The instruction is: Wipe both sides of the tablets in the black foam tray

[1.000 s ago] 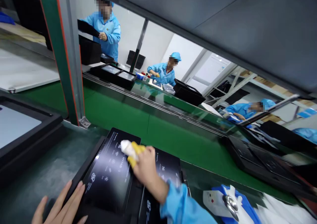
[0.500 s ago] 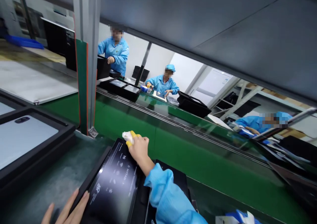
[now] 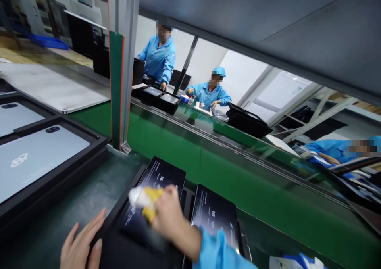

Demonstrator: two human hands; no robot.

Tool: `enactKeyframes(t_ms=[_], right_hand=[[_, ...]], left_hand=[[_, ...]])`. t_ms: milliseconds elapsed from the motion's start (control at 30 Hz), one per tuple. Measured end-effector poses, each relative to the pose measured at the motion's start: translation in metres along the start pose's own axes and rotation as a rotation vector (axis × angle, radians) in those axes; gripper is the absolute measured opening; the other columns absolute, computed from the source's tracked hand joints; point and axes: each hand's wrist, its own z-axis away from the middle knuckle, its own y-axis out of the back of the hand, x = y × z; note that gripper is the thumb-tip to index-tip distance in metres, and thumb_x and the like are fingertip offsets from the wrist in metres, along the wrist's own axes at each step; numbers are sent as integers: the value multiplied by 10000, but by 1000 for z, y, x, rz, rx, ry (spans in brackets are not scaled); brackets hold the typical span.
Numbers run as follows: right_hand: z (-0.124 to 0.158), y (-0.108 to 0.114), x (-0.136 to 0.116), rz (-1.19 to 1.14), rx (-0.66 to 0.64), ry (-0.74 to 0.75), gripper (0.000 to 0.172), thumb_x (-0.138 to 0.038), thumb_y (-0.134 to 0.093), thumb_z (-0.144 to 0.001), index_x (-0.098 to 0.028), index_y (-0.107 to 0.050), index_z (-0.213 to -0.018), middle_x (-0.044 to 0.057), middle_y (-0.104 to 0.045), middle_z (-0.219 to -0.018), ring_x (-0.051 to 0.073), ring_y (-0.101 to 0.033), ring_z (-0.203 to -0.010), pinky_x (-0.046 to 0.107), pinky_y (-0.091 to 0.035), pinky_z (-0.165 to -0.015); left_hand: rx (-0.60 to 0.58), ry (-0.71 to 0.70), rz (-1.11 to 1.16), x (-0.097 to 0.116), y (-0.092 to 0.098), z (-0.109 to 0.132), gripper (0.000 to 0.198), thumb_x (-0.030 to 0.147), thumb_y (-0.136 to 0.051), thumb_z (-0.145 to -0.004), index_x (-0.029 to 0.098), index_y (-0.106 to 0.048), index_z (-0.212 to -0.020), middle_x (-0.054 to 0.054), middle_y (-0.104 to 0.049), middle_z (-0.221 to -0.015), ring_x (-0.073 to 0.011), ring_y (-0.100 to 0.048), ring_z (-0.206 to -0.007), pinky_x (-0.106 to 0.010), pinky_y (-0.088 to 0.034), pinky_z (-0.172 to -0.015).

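Observation:
My right hand (image 3: pixel 168 213), blurred and with yellow covers on its fingertips, grips a white wipe (image 3: pixel 138 197). It is over a dark-screened tablet (image 3: pixel 171 171) with white print, which sits in a black foam tray (image 3: pixel 114 243). The hand and wipe hide part of that screen. A second tablet (image 3: pixel 212 207) with similar print lies to the right, partly behind my sleeve. At the tray's left edge, my left hand (image 3: pixel 81 243) has its fingers spread and holds nothing.
More black trays hold pale tablets (image 3: pixel 44 158) at left. A metal post (image 3: pixel 122 62) rises beyond them. A blue-and-white packet (image 3: pixel 297 261) lies at lower right. Co-workers in blue (image 3: pixel 162 56) are across the green conveyor line (image 3: pixel 220 173), under a grey overhead panel (image 3: pixel 253 23).
My right hand has swept the wipe from the tablet's far end toward its near left side. My view has shifted, and the second tablet's screen now shows.

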Motion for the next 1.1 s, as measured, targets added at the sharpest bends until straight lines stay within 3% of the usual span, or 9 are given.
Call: enactKeyframes(t_ms=[33,133,300,400,500,600,700,967,1100], right_hand=[[-16,11,15,92,-14,-171,170,-309,-647,-854,-172,-699,-940,96,-674,-867,266,-596,-903,465,-318,-905],[-47,24,38,187,78,-427,310,-275,-617,-901,-112,-661,-1162,154,-658,-1026,275,-577,-981,442,-323,-896],[22,-20,-38,29,240,74,360,-247,-610,-821,-138,-639,-1163,124,-654,-1013,261,-569,-917,479,-273,-928],[64,-30,-71,-137,279,216,403,-318,-623,-811,-195,-614,-1195,83,-657,-1036,225,-575,-868,480,-244,-1000],[50,-4,-37,-104,271,101,391,-306,-602,-883,-223,-572,-1263,46,-679,-1053,210,-589,-926,440,-241,-997],[16,27,30,84,316,-264,404,-246,-672,-872,-173,-591,-1261,97,-661,-1153,239,-578,-1013,406,-282,-915],[11,29,60,140,307,-389,433,-225,-728,-843,-148,-607,-1252,112,-669,-1114,248,-578,-993,396,-295,-888],[111,2,-59,-192,219,34,504,-242,-592,-872,-260,-496,-1366,54,-648,-1125,214,-585,-975,441,-216,-1014],[113,9,-64,-257,210,-19,508,-337,-672,-898,-281,-477,-1364,37,-640,-1169,202,-595,-997,427,-182,-1058]], left_hand=[[-2,-40,-12,1,4,-2,648,257,-412,-886,241,-229,-1508,76,-363,-1521,-7,-311,-1421,-119,22,-1327],[-32,-35,6,5,13,-7,567,243,-426,-878,162,-349,-1433,24,-392,-1508,10,-222,-1485,-130,16,-1331],[-15,29,67,9,18,-10,451,220,-435,-876,142,-451,-1320,-10,-377,-1516,13,-226,-1497,-123,-19,-1328],[6,14,87,9,17,-10,425,210,-437,-872,144,-469,-1290,-23,-392,-1505,15,-243,-1492,-125,-40,-1329],[-3,32,116,11,19,-11,415,222,-429,-879,159,-467,-1288,-11,-394,-1507,18,-254,-1486,-126,-39,-1328],[-22,63,126,12,22,-12,413,231,-420,-887,176,-459,-1295,16,-380,-1519,26,-261,-1475,-113,-29,-1318],[-39,61,121,14,24,-13,399,250,-411,-891,171,-470,-1278,19,-393,-1511,11,-303,-1449,-111,-37,-1309],[-100,85,63,10,23,-8,405,310,-366,-903,161,-470,-1265,3,-415,-1493,-41,-368,-1402,-155,-53,-1310],[-103,-157,-140,12,18,-8,443,335,-413,-882,218,-489,-1302,28,-489,-1441,-51,-410,-1333,-278,82,-1341]])
